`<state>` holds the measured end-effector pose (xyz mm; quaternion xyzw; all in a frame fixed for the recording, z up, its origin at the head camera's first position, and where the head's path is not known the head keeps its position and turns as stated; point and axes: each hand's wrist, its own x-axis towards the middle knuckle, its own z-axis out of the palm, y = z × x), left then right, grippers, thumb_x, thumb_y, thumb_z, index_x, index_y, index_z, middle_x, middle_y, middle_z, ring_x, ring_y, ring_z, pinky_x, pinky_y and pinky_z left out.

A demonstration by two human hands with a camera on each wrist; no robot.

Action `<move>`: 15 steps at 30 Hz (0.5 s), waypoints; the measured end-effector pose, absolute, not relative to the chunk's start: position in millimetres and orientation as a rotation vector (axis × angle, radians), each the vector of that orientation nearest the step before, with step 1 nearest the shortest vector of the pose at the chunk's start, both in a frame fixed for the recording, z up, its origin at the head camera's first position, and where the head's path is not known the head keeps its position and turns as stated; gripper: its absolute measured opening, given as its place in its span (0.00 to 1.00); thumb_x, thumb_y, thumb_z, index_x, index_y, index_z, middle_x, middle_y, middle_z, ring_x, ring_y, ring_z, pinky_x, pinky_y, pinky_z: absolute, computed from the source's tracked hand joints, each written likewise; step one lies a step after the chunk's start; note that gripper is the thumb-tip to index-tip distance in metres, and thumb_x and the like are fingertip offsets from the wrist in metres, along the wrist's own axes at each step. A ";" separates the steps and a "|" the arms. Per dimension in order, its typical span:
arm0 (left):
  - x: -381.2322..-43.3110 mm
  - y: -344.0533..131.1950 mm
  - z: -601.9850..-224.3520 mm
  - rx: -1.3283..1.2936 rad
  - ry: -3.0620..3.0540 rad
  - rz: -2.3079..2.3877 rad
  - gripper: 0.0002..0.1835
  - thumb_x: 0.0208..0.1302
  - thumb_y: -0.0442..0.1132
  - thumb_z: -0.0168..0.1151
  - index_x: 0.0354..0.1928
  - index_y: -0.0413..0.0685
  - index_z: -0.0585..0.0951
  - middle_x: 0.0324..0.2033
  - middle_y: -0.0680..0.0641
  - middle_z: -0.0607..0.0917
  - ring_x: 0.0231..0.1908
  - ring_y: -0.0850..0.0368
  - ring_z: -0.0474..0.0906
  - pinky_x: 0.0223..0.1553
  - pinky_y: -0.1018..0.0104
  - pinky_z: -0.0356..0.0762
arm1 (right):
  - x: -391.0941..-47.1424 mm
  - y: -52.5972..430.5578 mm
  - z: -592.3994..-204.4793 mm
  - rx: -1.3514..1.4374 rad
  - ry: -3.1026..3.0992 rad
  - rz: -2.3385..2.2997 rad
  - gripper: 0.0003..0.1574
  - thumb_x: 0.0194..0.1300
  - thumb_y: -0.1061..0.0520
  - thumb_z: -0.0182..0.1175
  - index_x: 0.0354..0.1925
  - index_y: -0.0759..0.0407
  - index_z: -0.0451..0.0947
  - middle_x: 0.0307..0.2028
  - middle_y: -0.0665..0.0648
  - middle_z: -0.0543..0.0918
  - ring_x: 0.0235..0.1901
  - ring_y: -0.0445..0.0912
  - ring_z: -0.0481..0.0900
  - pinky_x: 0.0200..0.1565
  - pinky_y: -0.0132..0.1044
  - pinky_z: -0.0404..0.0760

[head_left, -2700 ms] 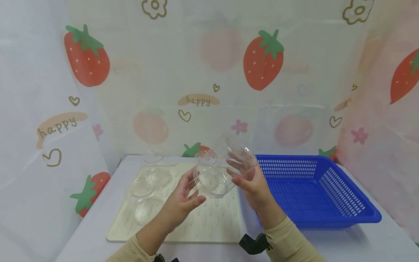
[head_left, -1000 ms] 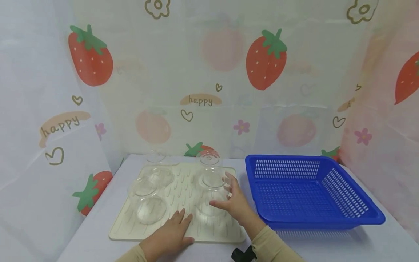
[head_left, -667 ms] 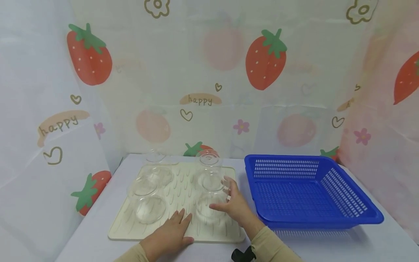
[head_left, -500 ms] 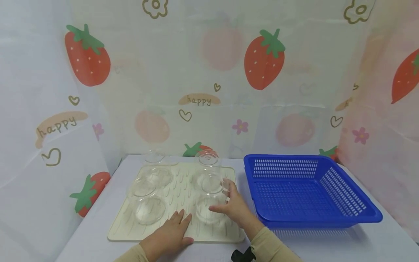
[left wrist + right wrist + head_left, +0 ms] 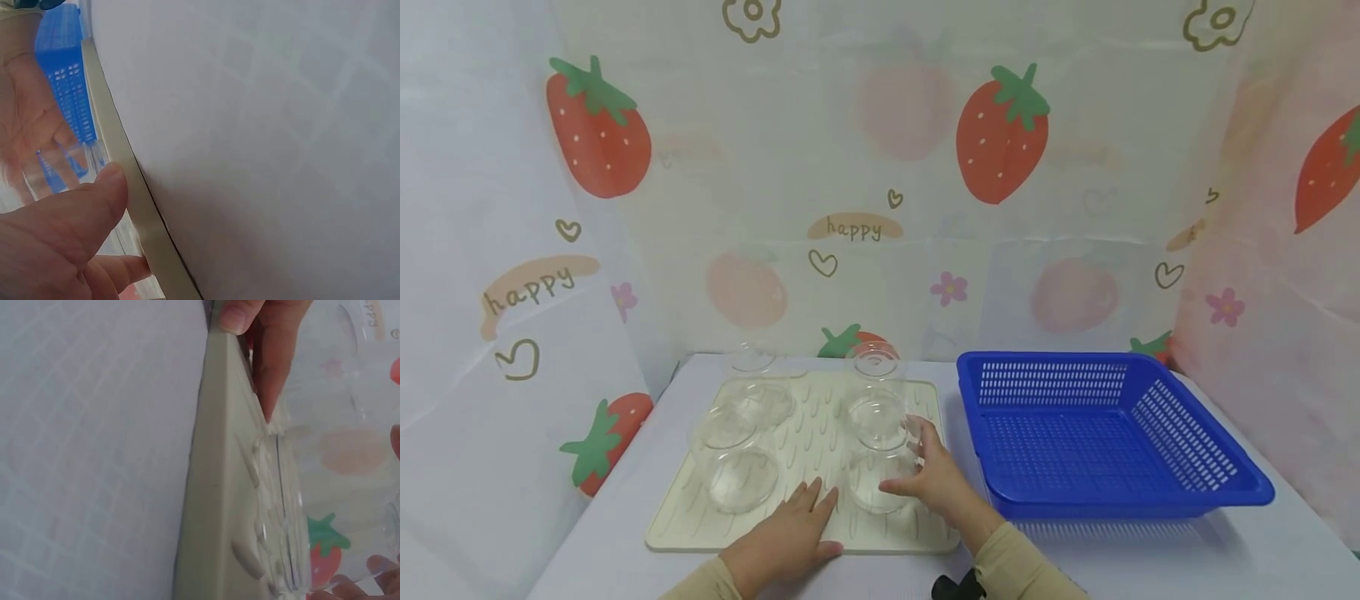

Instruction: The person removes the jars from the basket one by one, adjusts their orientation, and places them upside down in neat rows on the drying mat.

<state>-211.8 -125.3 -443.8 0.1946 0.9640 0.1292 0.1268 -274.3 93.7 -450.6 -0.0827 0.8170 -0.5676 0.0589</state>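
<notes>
Near the front right of a cream ridged mat, a clear cup stands upside down, its rim down on the ridges in the right wrist view. My right hand holds this cup from the right, thumb in front and fingers curved round the far side. The left hand rests with spread fingers on the mat's front edge; in the left wrist view its thumb lies along that edge. Another clear cup stands behind the held one, partly overlapped by it.
Several more clear cups, such as the front one, stand inverted along the mat's left side. A blue perforated basket sits right of the mat on the white table. A strawberry-print curtain closes the back and sides.
Earlier both hands were raised over the mat with clear cups. My left hand came down onto the mat's front edge; my right set a cup on the mat and slid it slightly nearer.
</notes>
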 end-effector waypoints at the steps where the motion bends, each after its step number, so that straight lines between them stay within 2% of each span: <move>1: -212.4 -125.7 -443.6 0.564 2.803 0.372 0.41 0.57 0.58 0.57 0.64 0.36 0.63 0.63 0.28 0.59 0.63 0.31 0.53 0.56 0.37 0.58 | -274.2 93.2 -449.9 -0.239 2.478 -1.708 0.63 0.38 0.56 0.76 0.66 0.48 0.50 0.65 0.62 0.61 0.62 0.64 0.59 0.55 0.58 0.65; 5: -215.5 -127.6 -445.6 0.553 2.789 0.366 0.41 0.56 0.59 0.57 0.65 0.37 0.62 0.64 0.29 0.58 0.64 0.31 0.52 0.56 0.37 0.57 | -272.4 90.7 -445.2 -0.205 2.482 -1.690 0.66 0.38 0.55 0.77 0.68 0.48 0.47 0.65 0.68 0.58 0.61 0.66 0.61 0.55 0.59 0.65; 9: -220.4 -129.1 -450.0 0.531 2.767 0.383 0.43 0.55 0.60 0.57 0.65 0.39 0.62 0.64 0.30 0.58 0.64 0.32 0.51 0.57 0.38 0.56 | -268.7 89.6 -436.1 -0.255 2.486 -1.743 0.70 0.39 0.54 0.76 0.71 0.49 0.42 0.68 0.66 0.52 0.65 0.63 0.54 0.60 0.56 0.60; 13: -224.5 -131.2 -447.1 0.548 2.772 0.399 0.42 0.55 0.61 0.57 0.64 0.38 0.64 0.63 0.28 0.58 0.64 0.32 0.52 0.58 0.40 0.57 | -263.1 91.2 -417.4 -0.386 2.465 -1.855 0.67 0.45 0.56 0.73 0.71 0.52 0.40 0.69 0.63 0.49 0.68 0.58 0.45 0.64 0.53 0.52; 15: -225.6 -131.8 -438.3 0.560 2.791 0.412 0.41 0.56 0.60 0.57 0.63 0.38 0.64 0.63 0.27 0.58 0.64 0.32 0.53 0.58 0.41 0.58 | -259.6 93.9 -403.3 -0.454 2.467 -1.883 0.64 0.48 0.57 0.71 0.71 0.53 0.40 0.69 0.63 0.49 0.69 0.57 0.44 0.64 0.52 0.50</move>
